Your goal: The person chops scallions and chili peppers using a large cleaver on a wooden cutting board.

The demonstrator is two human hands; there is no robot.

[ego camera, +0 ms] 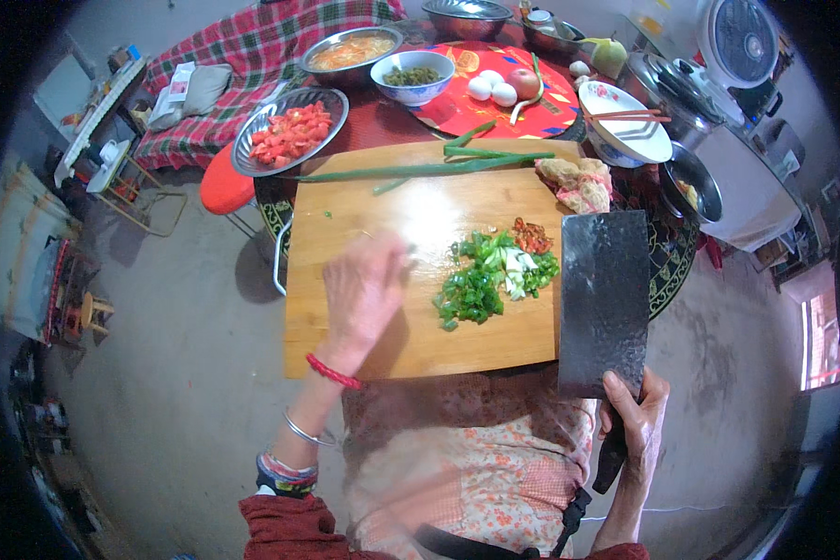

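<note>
My right hand (633, 409) grips the dark handle of a broad, black-bladed cleaver (602, 301), its blade pointing away from me beside the board's right edge. Over the left half of a wooden cutting board (336, 322), my left hand (367, 280) is blurred, fingers curled; whether it pinches anything I cannot tell. Chopped green onion (486, 280), green with white pieces, lies in a heap on the board's right side. Chopped red chili (532, 236) touches that heap's far edge. Long green onion stalks (427, 169) lie across the far edge, near a crumpled cloth (579, 183) at the far right corner.
Beyond the board stand a metal bowl of chopped tomato (290, 133), a bowl of dark green food (411, 75) and a bowl of shreds (353, 50). Several eggs (491, 87) and an onion (523, 82) lie on a red mat. Chopsticks (626, 115) rest across a white bowl (633, 143).
</note>
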